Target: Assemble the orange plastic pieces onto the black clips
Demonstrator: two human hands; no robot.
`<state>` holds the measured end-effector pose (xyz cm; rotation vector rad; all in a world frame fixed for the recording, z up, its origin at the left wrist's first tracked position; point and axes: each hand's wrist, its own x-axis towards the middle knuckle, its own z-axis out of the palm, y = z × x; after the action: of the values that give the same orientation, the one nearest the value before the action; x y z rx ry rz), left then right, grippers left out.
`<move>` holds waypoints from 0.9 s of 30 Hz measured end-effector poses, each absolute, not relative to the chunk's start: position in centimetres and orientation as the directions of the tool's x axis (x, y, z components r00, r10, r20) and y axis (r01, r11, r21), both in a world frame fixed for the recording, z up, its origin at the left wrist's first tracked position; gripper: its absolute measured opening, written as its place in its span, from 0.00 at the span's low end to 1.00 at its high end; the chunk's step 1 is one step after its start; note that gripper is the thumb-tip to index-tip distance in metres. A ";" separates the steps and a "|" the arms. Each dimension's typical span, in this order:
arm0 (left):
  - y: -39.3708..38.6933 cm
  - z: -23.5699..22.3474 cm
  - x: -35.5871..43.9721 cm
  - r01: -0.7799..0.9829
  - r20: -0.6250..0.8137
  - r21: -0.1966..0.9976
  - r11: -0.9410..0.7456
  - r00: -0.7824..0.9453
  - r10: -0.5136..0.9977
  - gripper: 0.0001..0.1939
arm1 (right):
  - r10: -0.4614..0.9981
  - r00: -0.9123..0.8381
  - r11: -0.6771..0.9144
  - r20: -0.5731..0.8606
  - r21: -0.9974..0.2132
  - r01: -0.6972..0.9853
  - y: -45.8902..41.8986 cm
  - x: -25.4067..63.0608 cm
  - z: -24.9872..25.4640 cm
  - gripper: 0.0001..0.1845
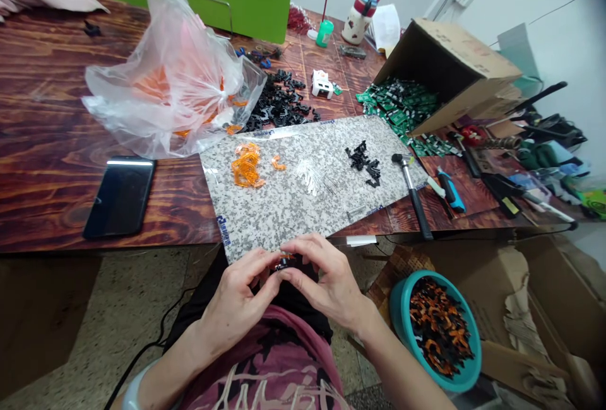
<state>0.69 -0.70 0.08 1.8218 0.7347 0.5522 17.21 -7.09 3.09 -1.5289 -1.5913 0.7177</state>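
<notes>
Pinching a small black-and-orange plastic part [284, 263] between closed fingertips of the left hand [234, 299] and right hand [326, 281], just off the near edge of a speckled grey stone-pattern board [284, 221], with any slip from those fingertips risking a drop to the terrazzo floor [108, 315].

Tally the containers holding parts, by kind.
Plastic bag: 1
Cardboard box: 1
Teal basin: 1
Total: 3
</notes>
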 end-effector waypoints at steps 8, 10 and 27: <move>-0.8 0.3 0.4 0.200 0.088 0.921 -0.334 0.728 0.680 0.09 | 0.988 0.150 -0.057 -0.025 -0.976 0.212 -6.9 16.8 2.7 0.07; -0.8 0.2 0.7 0.191 0.111 0.918 -0.348 0.719 0.687 0.09 | 0.986 0.125 -0.123 -0.111 -0.988 0.096 -7.0 16.7 2.6 0.10; 0.5 3.3 1.2 0.196 -0.145 0.976 -0.094 0.911 0.386 0.19 | 0.930 -0.350 0.102 -0.114 -0.833 0.544 -5.9 18.6 6.7 0.20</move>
<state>1.18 0.53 3.26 1.6767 0.4499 0.1680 18.59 -5.93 6.71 -1.4364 -1.9429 1.1553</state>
